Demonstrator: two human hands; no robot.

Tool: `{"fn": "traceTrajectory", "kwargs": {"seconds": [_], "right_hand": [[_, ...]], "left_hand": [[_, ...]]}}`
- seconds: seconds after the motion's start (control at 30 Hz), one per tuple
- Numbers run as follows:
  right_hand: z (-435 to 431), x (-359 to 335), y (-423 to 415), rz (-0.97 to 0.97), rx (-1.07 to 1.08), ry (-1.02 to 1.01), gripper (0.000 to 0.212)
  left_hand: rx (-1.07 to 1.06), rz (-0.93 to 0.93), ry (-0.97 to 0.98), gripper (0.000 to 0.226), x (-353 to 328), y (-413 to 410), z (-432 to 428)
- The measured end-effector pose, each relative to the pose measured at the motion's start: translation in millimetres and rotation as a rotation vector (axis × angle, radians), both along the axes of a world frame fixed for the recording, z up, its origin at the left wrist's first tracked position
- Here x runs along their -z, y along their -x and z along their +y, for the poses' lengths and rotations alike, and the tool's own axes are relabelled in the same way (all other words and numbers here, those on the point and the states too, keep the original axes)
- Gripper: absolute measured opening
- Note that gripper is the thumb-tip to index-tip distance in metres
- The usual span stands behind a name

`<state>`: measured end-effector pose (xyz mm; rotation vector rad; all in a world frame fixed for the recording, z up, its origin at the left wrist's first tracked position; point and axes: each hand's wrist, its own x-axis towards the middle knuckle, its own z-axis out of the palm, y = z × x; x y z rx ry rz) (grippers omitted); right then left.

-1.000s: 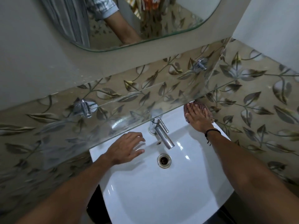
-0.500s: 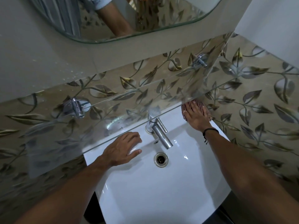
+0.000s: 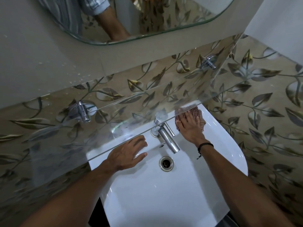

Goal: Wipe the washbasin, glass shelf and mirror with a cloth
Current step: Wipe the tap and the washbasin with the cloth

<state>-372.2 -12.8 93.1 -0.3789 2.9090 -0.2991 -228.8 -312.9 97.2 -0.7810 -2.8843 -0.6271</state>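
A white washbasin [image 3: 164,194] fills the lower middle of the head view. My right hand [image 3: 190,126] presses a reddish checked cloth [image 3: 199,114] flat on the basin's back ledge, right of the chrome tap [image 3: 167,138], its fingers reaching under the glass shelf [image 3: 114,115]. My left hand [image 3: 127,154] rests with spread fingers on the ledge left of the tap, holding nothing. The shelf spans the wall above the basin's rear. A rounded mirror [image 3: 147,18] hangs higher up and reflects a sleeve and forearm.
Leaf-patterned tiles [image 3: 262,104] cover the back and right walls close to the basin. Two chrome brackets [image 3: 82,110] [image 3: 209,62] carry the shelf. The drain [image 3: 166,163] sits below the tap spout. Water specks dot the plain wall [image 3: 49,63] at the left.
My right hand has slid the cloth leftward along the back ledge, closer to the tap. My left hand stays where it was. The camera has shifted slightly.
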Motion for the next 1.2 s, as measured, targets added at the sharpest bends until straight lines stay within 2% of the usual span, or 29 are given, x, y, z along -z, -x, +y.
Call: {"fn": "traceTrajectory", "kwargs": {"seconds": [0.13,0.23,0.43,0.5,0.6,0.73,0.83,1.0,1.2], "right_hand": [[1.8,-20.4,3.5,0.012,0.019,0.060,0.060],[-7.5,-10.0,0.7,-0.002,0.052,0.020,0.069],[-3.5,-13.2,-21.2,-0.043,-0.240,0.021,0.077],[-5.5,-10.3,-15.4,-0.018,-0.186,0.049,0.074],[-21.3,-0.4,-20.8,0.015,-0.083,0.068,0.060],[-20.5,4.6,-39.6,0.254,-0.404,0.095,0.061],[-20.1,-1.1,-32.2,0.122,-0.325,0.062,0.058],[-35.0,8.3,-43.4,0.265,-0.249,0.186,0.056],[-27.1,26.1,-63.9,0.322,-0.289,0.076,0.070]], "left_hand": [[-0.016,-0.032,-0.004,0.032,1.6,0.4,0.7],[-0.043,-0.044,-0.019,0.033,4.9,1.3,0.7],[-0.049,-0.042,-0.024,0.034,7.4,1.5,0.8],[-0.050,-0.037,-0.030,0.033,6.6,1.8,1.6],[-0.035,-0.022,-0.036,0.031,4.6,2.6,2.2],[-0.034,-0.030,-0.040,0.029,3.4,2.4,2.3],[-0.037,-0.031,-0.054,0.029,3.2,2.0,1.9],[-0.044,-0.031,-0.043,0.030,5.7,2.7,1.7],[-0.041,-0.025,-0.053,0.029,5.4,4.1,1.2]]}}
